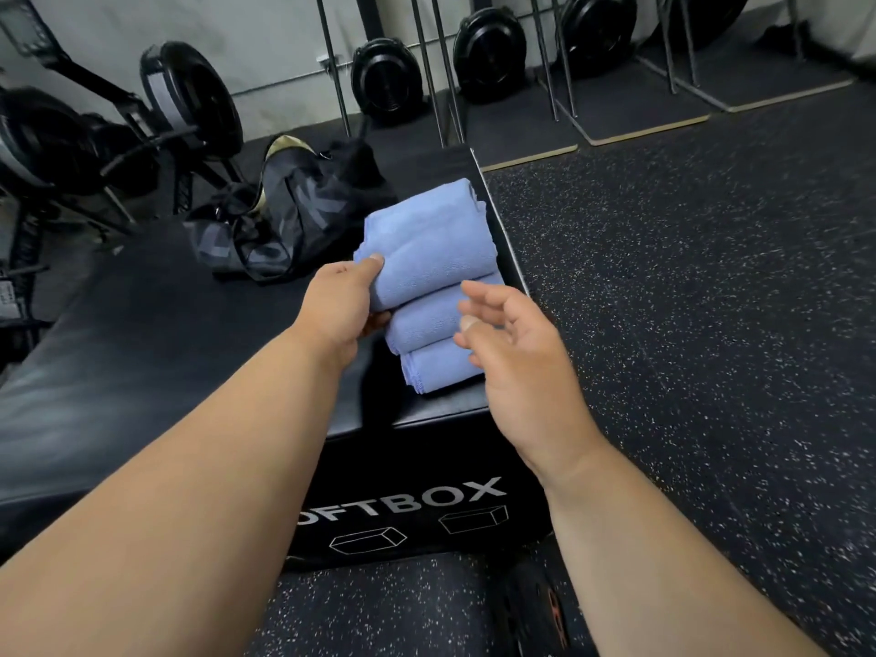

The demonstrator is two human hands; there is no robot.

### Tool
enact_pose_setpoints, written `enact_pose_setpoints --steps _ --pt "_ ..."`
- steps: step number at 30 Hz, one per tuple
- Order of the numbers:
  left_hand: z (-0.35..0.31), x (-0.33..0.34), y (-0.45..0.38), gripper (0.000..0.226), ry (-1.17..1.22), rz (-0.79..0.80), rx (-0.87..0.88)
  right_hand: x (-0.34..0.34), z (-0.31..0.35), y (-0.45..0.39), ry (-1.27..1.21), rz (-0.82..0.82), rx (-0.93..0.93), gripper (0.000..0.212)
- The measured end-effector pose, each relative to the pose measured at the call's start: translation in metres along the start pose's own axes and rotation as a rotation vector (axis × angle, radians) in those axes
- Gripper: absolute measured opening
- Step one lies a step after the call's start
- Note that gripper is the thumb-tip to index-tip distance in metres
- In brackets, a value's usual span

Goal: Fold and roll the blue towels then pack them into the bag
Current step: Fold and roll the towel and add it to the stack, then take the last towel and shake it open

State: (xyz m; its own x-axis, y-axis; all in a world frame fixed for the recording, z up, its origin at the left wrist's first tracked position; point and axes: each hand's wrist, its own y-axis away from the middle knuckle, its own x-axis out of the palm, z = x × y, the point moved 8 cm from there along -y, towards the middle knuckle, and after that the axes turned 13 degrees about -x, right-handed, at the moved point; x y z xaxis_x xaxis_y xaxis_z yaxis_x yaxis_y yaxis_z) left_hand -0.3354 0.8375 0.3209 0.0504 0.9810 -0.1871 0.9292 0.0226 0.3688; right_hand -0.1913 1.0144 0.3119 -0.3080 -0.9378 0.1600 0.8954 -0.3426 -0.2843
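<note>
Lettering on the near face of the box [417, 467] reads "OFTBOX" in pale capitals, its first letter hidden behind the left forearm, with two small box outlines drawn beneath. On the box top, toward the right edge, lie the towels [426, 296]: blue rolls side by side in a row running near to far, three of them as far as can be told. The right hand [512, 353] hovers just above the nearest rolls, fingers loosely curled and apart, gripping nothing. The left hand [341, 305] pinches the left end of the farthest roll, thumb on top, fingers beneath. Soft, light terry like this likely sags and unrolls if lifted by one end, so a grasp around the middle looks safer. Farther left sits the bag [294, 215], black and slumped, with large grey letters of which only "K" reads clearly.
</note>
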Motion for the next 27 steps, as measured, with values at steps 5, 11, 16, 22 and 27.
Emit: enact_pose_setpoints --steps 5,11,16,22,27 --pt "0.002 0.000 -0.004 0.023 0.016 -0.079 -0.061 0.011 -0.005 0.002 -0.009 0.075 0.024 0.023" --pt "0.013 -0.039 0.007 0.027 0.013 -0.182 -0.066 0.034 -0.004 0.012 -0.069 0.155 0.060 0.021" --pt "0.051 -0.103 0.033 0.015 0.027 -0.259 -0.089 0.070 -0.011 0.029 -0.056 0.229 0.098 0.021" --pt "0.127 -0.195 0.078 0.035 0.038 -0.317 -0.167 0.129 -0.016 0.063 -0.010 0.389 0.125 0.019" --pt "0.187 -0.282 0.109 0.019 0.046 -0.449 -0.220 0.188 -0.025 0.098 0.020 0.537 0.174 0.019"
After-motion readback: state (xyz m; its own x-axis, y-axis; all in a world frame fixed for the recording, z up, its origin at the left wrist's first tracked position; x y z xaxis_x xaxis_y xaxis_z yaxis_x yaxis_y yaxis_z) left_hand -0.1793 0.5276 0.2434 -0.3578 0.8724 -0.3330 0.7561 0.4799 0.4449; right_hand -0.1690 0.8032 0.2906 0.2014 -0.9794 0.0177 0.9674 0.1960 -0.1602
